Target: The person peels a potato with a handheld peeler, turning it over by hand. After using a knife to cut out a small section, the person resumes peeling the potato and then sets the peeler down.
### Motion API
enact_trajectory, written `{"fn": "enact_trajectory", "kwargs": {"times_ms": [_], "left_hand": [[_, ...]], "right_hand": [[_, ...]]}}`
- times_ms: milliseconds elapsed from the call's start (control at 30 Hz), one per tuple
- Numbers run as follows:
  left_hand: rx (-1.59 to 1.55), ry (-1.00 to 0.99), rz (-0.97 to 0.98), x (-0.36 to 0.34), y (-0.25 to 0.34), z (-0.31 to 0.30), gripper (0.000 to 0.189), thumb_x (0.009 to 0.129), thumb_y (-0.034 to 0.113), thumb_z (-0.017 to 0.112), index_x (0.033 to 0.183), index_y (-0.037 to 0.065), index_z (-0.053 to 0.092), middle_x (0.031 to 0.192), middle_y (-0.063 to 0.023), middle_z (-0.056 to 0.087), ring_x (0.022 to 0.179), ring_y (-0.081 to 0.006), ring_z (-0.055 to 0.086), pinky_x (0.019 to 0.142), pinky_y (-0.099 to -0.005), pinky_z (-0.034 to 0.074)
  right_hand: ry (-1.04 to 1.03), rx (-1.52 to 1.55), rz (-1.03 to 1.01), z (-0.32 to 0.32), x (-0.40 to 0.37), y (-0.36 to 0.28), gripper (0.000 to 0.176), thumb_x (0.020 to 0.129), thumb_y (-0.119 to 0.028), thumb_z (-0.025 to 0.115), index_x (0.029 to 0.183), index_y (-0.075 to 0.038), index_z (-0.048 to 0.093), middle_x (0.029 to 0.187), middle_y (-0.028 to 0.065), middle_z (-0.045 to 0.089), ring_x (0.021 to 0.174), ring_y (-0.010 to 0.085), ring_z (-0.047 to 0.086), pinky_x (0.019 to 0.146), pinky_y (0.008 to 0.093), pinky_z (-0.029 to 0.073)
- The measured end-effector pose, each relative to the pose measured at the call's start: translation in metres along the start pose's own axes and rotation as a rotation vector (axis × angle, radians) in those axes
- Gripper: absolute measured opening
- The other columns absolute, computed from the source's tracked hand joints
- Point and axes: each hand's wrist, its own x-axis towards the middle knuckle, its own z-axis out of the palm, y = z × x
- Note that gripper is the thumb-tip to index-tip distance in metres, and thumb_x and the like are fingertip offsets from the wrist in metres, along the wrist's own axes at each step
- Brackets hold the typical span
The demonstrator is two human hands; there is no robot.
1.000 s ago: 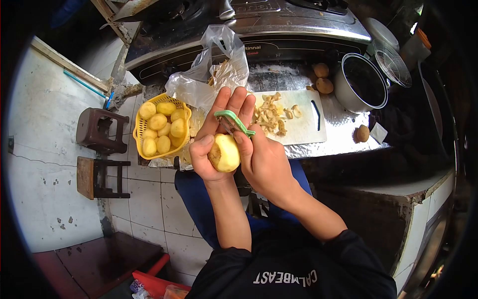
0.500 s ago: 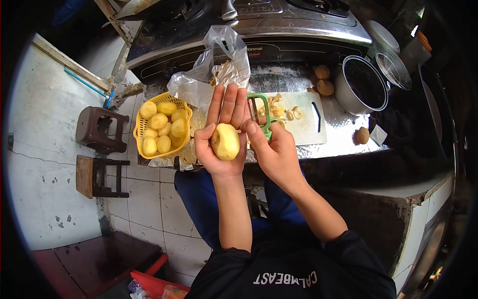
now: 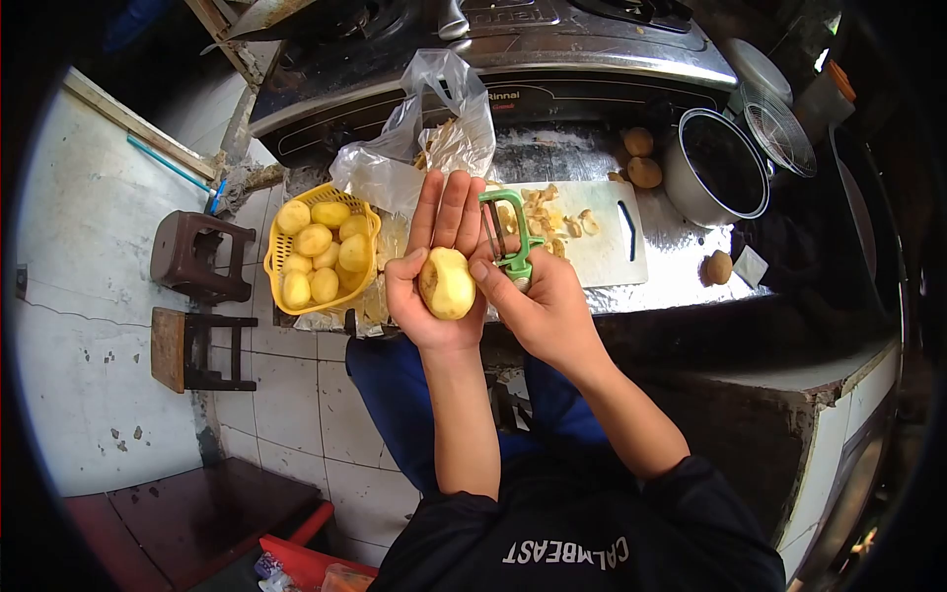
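A mostly peeled potato [image 3: 447, 284] rests in the palm of my left hand [image 3: 440, 321]. That hand is palm up, its thumb against the potato and its fingers stretched out away from me. A strip of brown skin shows on the potato's left side. My right hand [image 3: 538, 301] grips a green peeler [image 3: 513, 264] by its handle, the fingers closed round it and the thumb along it. The peeler's blade end stands beside my left fingers, and my right thumb is close to the potato's right side.
A yellow basket [image 3: 372, 259] of peeled potatoes stands at the left. Peelings [image 3: 582, 225] lie on a white cutting board [image 3: 614, 266]. Behind are a plastic bag [image 3: 375, 173] and a stove [image 3: 612, 59]. At the right are a pot [image 3: 691, 197] and unpeeled potatoes [image 3: 718, 266].
The peeler has shifted slightly left and tilted towards my left fingers, with my right hand moving a little the same way. The potato stays in my left palm, turned only slightly if at all.
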Motion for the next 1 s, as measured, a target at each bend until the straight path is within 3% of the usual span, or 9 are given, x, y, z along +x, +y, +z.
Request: {"fn": "enact_trajectory", "kwargs": {"times_ms": [100, 233, 300, 333, 533, 633, 833, 933, 1000], "left_hand": [[-0.026, -0.038, -0.01, 0.0, 0.0, -0.002, 0.07, 0.082, 0.022, 0.037, 0.146, -0.004, 0.024, 0.148, -0.0191, 0.036, 0.143, -0.0296, 0.025, 0.118, -0.0434, 0.023], [-0.139, -0.064, 0.006, 0.002, 0.001, -0.008, 0.07, 0.083, 0.023, 0.035, 0.146, -0.003, 0.024, 0.148, -0.0217, 0.035, 0.143, -0.0327, 0.026, 0.119, -0.0457, 0.016], [-0.082, 0.004, 0.049, 0.003, 0.0, -0.007, 0.069, 0.083, 0.022, 0.035, 0.146, -0.005, 0.024, 0.147, -0.0223, 0.036, 0.142, -0.0327, 0.026, 0.12, -0.0456, 0.013], [-0.082, 0.004, 0.049, 0.003, -0.001, -0.006, 0.069, 0.083, 0.022, 0.035, 0.146, -0.005, 0.024, 0.147, -0.0223, 0.036, 0.142, -0.0327, 0.026, 0.12, -0.0456, 0.013], [-0.216, 0.081, 0.054, 0.001, -0.006, -0.01, 0.063, 0.083, 0.016, 0.036, 0.141, -0.006, 0.03, 0.144, -0.024, 0.04, 0.141, -0.0328, 0.028, 0.121, -0.0455, 0.014], [-0.14, 0.144, 0.064, 0.0, -0.009, -0.01, 0.059, 0.084, 0.016, 0.036, 0.139, -0.006, 0.034, 0.141, -0.0239, 0.043, 0.139, -0.0331, 0.032, 0.12, -0.0454, 0.018], [0.041, 0.294, 0.089, -0.001, -0.009, -0.01, 0.055, 0.084, 0.017, 0.038, 0.133, -0.006, 0.041, 0.118, -0.0219, 0.06, 0.128, -0.0342, 0.047, 0.116, -0.0466, 0.028], [-0.011, 0.326, 0.054, 0.001, -0.004, -0.025, 0.05, 0.084, 0.018, 0.04, 0.128, -0.005, 0.046, 0.096, -0.0173, 0.067, 0.106, -0.0327, 0.06, 0.105, -0.0472, 0.04], [-0.01, 0.381, 0.036, 0.0, -0.001, -0.027, 0.046, 0.085, 0.018, 0.04, 0.125, -0.004, 0.047, 0.092, -0.0154, 0.066, 0.102, -0.0315, 0.061, 0.104, -0.0482, 0.042]], "right_hand": [[0.014, 0.042, 0.037, 0.002, -0.002, -0.001, 0.026, 0.09, -0.02, 0.065, 0.09, 0.006, 0.062, 0.06, 0.0054, 0.059, 0.056, 0.0078, 0.053, 0.05, 0.0272, 0.042], [0.095, 0.114, 0.006, 0.007, -0.009, 0.002, 0.029, 0.089, -0.022, 0.066, 0.099, 0.005, 0.063, 0.059, 0.0046, 0.059, 0.054, 0.0072, 0.052, 0.049, 0.0271, 0.041], [-0.043, 0.056, 0.075, 0.002, -0.012, 0.003, 0.032, 0.089, -0.023, 0.068, 0.107, 0.003, 0.064, 0.061, 0.004, 0.061, 0.054, 0.006, 0.052, 0.048, 0.0258, 0.04], [-0.01, 0.023, -0.051, 0.007, -0.012, 0.003, 0.031, 0.088, -0.023, 0.069, 0.109, 0.0, 0.066, 0.062, 0.0066, 0.062, 0.051, 0.0066, 0.053, 0.048, 0.0254, 0.041], [0.106, -0.152, -0.275, 0.01, -0.014, 0.013, 0.025, 0.086, -0.017, 0.07, 0.107, -0.004, 0.067, 0.062, 0.0106, 0.061, 0.047, 0.0125, 0.055, 0.048, 0.0284, 0.044], [0.16, -0.177, -0.289, 0.011, -0.014, 0.018, 0.02, 0.086, -0.015, 0.07, 0.102, -0.003, 0.068, 0.059, 0.0089, 0.06, 0.047, 0.0129, 0.055, 0.048, 0.0287, 0.045], [0.198, -0.106, -0.182, 0.004, -0.012, 0.013, 0.015, 0.086, -0.012, 0.069, 0.097, -0.002, 0.069, 0.06, 0.0075, 0.062, 0.05, 0.0089, 0.056, 0.049, 0.0266, 0.045], [0.279, -0.114, -0.175, -0.014, -0.005, 0.02, 0.016, 0.087, -0.012, 0.068, 0.098, 0.0, 0.07, 0.064, 0.008, 0.066, 0.054, 0.0075, 0.058, 0.052, 0.0253, 0.046], [0.293, -0.137, -0.145, -0.031, 0.002, 0.029, 0.017, 0.087, -0.012, 0.068, 0.097, 0.001, 0.07, 0.064, 0.0087, 0.065, 0.054, 0.0078, 0.058, 0.053, 0.0254, 0.046]]}}
